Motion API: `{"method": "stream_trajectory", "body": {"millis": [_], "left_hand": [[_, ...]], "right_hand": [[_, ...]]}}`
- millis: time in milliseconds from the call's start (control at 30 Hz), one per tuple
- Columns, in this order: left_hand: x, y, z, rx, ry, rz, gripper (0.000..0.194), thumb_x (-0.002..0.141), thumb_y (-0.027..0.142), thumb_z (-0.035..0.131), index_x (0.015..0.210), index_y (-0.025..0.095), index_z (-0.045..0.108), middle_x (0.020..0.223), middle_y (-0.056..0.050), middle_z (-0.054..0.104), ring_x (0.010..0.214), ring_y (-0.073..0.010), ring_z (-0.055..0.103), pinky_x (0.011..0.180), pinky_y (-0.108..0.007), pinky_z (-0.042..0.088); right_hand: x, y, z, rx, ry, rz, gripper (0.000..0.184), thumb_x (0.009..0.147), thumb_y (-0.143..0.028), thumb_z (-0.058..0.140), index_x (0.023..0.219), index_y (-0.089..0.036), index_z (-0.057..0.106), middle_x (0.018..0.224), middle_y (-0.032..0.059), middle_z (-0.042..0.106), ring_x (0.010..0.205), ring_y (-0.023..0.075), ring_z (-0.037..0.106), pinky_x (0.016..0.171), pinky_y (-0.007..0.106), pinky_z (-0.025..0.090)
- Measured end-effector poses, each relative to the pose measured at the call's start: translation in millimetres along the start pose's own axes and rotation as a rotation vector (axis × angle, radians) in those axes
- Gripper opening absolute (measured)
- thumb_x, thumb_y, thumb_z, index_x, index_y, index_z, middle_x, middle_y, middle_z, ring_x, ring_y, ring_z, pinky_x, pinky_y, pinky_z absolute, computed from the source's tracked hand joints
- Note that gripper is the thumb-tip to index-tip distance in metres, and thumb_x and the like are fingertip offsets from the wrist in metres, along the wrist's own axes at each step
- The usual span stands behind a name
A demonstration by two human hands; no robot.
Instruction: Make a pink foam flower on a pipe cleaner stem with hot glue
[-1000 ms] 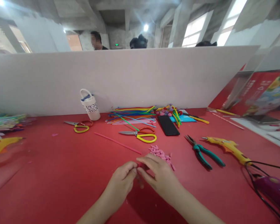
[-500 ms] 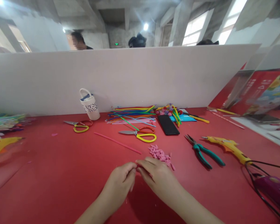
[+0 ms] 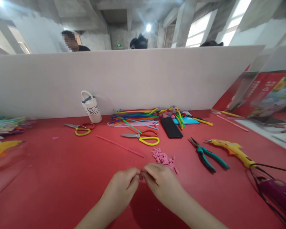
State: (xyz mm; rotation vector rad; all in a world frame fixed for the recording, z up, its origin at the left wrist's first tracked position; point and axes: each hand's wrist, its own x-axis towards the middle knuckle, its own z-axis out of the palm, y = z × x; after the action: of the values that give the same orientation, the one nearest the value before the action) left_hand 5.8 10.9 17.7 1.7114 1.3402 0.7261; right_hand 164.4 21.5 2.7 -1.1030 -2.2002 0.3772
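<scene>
Left hand and right hand, fingers of both pinching a small reddish piece, mostly hidden, material unclear, near heaped short pink rod-shaped pieces.

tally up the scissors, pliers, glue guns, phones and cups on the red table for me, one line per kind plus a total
Scissors: 2 (left pair, middle pair)
Pliers: 1
Glue guns: 2 (right gun, left gun, cut off by the frame edge)
Phone: 1
Cup: 1
Total: 7
</scene>
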Motion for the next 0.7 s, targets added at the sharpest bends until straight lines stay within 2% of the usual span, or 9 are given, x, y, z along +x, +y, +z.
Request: {"method": "stream_trajectory", "body": {"millis": [67,167,300,400,533,600,700], "left_hand": [[1.1,-0.7,-1.6,-0.048,-0.007,-0.038,0.02,0.077,0.019,0.038,0.065,0.02,0.054,0.048,0.005,0.044,0.048,-0.0128,0.04,0.052,-0.023,0.032],[2.7,-1.6,-3.3,-0.121,-0.041,-0.094,0.021,0.078,0.018,0.034,0.062,0.02,0.048,0.039,0.008,0.037,0.038,-0.0103,0.031,0.046,-0.022,0.028],[3.1,-1.1,-3.1,-0.156,-0.055,-0.093,0.023,0.081,0.024,0.038,0.06,0.019,0.047,0.039,0.009,0.036,0.039,-0.0092,0.031,0.046,-0.022,0.028],[4.0,-3.0,-2.3,-0.162,-0.052,-0.082,0.024,0.082,0.027,0.039,0.06,0.019,0.047,0.04,0.009,0.036,0.04,-0.0089,0.033,0.047,-0.021,0.029],[6.2,-8.3,-1.5,-0.151,-0.076,-0.09,0.022,0.081,0.026,0.038,0.063,0.019,0.048,0.045,0.007,0.044,0.037,-0.0088,0.033,0.042,-0.021,0.026],[6.5,-8.8,-1.5,-0.128,-0.077,-0.079,0.023,0.08,0.024,0.038,0.059,0.019,0.047,0.046,0.006,0.045,0.042,-0.0096,0.037,0.045,-0.021,0.029],[6.0,-6.3,-1.8,-0.085,-0.063,-0.051,0.022,0.078,0.021,0.04,0.056,0.019,0.042,0.05,0.006,0.038,0.051,-0.0107,0.037,0.052,-0.022,0.03]], "right_hand": [[1.4,1.8,-0.7,0.014,0.019,-0.016,0.016,0.082,-0.008,0.046,0.083,-0.018,0.059,0.071,0.001,0.063,0.064,0.0135,0.059,0.058,0.022,0.042],[2.8,5.4,-4.0,0.023,0.013,-0.09,0.021,0.084,-0.01,0.047,0.101,-0.018,0.057,0.087,0.0051,0.063,0.079,0.0156,0.059,0.07,0.026,0.045],[1.6,8.9,-6.9,-0.006,-0.021,-0.176,0.017,0.086,-0.011,0.044,0.091,-0.017,0.059,0.083,0.0056,0.062,0.076,0.0166,0.057,0.069,0.028,0.045],[0.4,9.5,-6.1,-0.037,-0.017,-0.188,0.017,0.089,-0.013,0.043,0.094,-0.016,0.059,0.082,0.0061,0.062,0.075,0.0166,0.057,0.069,0.028,0.046],[-0.3,8.3,-4.8,-0.1,-0.022,-0.213,0.016,0.089,-0.014,0.044,0.097,-0.016,0.058,0.083,0.0059,0.062,0.074,0.0162,0.057,0.067,0.027,0.045],[-0.3,7.6,-4.6,-0.147,-0.033,-0.242,0.015,0.088,-0.012,0.045,0.095,-0.016,0.058,0.083,0.0061,0.062,0.074,0.017,0.057,0.066,0.027,0.044],[0.0,7.0,-5.1,-0.222,-0.053,-0.277,0.015,0.085,-0.008,0.046,0.088,-0.015,0.059,0.079,0.0056,0.062,0.07,0.0175,0.056,0.063,0.028,0.042]]}}
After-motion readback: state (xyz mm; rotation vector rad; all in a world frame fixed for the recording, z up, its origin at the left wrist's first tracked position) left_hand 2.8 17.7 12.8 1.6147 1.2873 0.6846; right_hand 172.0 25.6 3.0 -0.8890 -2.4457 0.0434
